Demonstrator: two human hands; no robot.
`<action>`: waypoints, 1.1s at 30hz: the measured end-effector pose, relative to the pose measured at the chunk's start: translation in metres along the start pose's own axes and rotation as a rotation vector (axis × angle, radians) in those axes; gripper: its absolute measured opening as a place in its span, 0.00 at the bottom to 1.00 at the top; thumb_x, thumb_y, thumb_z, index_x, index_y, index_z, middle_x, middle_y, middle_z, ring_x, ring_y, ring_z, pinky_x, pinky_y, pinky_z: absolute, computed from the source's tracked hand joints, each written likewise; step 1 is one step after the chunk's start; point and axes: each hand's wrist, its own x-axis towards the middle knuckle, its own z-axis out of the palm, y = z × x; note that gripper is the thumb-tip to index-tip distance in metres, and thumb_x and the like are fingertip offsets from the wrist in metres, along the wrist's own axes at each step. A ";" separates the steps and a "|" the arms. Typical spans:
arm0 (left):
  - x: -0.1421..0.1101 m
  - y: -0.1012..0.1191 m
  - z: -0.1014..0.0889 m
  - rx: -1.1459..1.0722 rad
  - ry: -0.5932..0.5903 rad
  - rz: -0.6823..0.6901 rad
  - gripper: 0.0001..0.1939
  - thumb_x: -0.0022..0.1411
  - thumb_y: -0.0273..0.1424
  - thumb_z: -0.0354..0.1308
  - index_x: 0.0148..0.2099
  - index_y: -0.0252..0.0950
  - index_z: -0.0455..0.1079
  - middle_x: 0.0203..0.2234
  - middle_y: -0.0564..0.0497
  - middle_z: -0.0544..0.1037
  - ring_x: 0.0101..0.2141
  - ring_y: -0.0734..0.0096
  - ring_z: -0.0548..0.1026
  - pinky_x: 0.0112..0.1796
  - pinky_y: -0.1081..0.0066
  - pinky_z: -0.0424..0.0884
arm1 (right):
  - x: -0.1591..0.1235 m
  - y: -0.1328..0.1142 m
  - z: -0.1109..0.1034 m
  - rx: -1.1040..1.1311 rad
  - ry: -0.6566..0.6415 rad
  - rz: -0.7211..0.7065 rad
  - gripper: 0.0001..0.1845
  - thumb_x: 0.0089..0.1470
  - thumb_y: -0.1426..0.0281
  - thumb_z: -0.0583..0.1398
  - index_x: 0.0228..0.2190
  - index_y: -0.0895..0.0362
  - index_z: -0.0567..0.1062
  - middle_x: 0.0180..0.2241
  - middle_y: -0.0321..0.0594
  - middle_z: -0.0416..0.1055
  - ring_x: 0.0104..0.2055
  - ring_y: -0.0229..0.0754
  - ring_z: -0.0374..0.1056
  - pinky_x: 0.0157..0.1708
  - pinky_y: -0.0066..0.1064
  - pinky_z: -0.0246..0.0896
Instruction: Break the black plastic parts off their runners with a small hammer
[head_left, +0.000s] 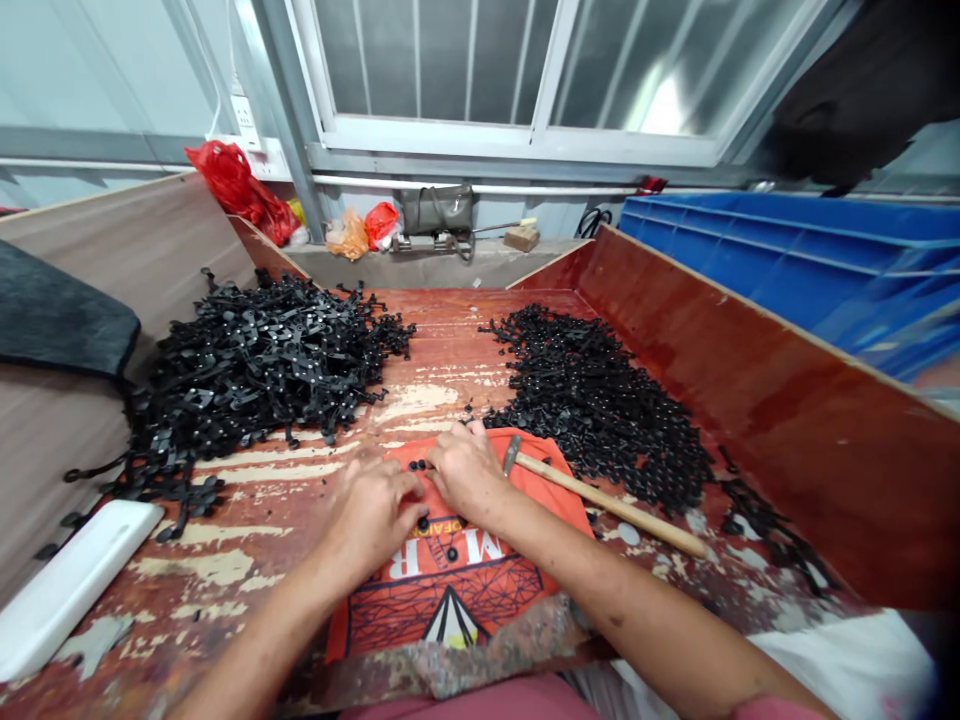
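An orange printed cloth lies on the worn red board in front of me. Above its left part is my left hand, its fingers curled and thumb drawn in toward the index finger. Beside it, my right hand bends over the cloth with its fingers pressed together; whatever either hand pinches is hidden. Small black round pieces sit between the two hands, and another black round piece rests nearer me on the print. A hammer with a wooden handle lies right of my right hand, its head on the cloth.
Black small parts form a large heap at left and another heap at right. A white oblong object lies at the left edge. Wooden side boards flank the table, with a blue crate beyond the right one.
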 end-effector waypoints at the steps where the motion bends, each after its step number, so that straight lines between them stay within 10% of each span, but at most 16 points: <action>1: -0.001 0.002 0.003 -0.007 -0.018 0.007 0.07 0.60 0.33 0.58 0.33 0.43 0.78 0.29 0.50 0.78 0.37 0.60 0.73 0.45 0.60 0.60 | 0.000 0.001 0.000 0.011 -0.001 -0.012 0.10 0.61 0.71 0.58 0.31 0.57 0.79 0.32 0.44 0.73 0.43 0.48 0.62 0.47 0.40 0.49; 11: -0.004 -0.003 0.012 -0.072 -0.047 -0.136 0.11 0.63 0.33 0.54 0.32 0.41 0.77 0.31 0.49 0.79 0.37 0.60 0.75 0.42 0.62 0.60 | -0.011 0.021 -0.031 0.099 0.005 -0.045 0.13 0.57 0.81 0.56 0.38 0.56 0.78 0.36 0.38 0.73 0.38 0.39 0.66 0.39 0.30 0.57; 17: 0.001 -0.011 0.008 0.042 0.094 -0.113 0.09 0.63 0.32 0.54 0.35 0.39 0.76 0.33 0.46 0.78 0.39 0.59 0.74 0.43 0.62 0.64 | -0.026 -0.007 -0.012 0.068 -0.113 -0.134 0.11 0.52 0.84 0.59 0.26 0.59 0.77 0.28 0.40 0.73 0.32 0.41 0.66 0.38 0.32 0.56; 33: 0.034 -0.031 0.005 0.077 0.086 -0.094 0.11 0.62 0.28 0.53 0.36 0.39 0.77 0.36 0.46 0.81 0.41 0.59 0.76 0.43 0.64 0.65 | -0.020 0.011 -0.011 0.119 0.013 -0.150 0.15 0.60 0.79 0.57 0.47 0.55 0.74 0.40 0.38 0.76 0.40 0.39 0.69 0.41 0.28 0.59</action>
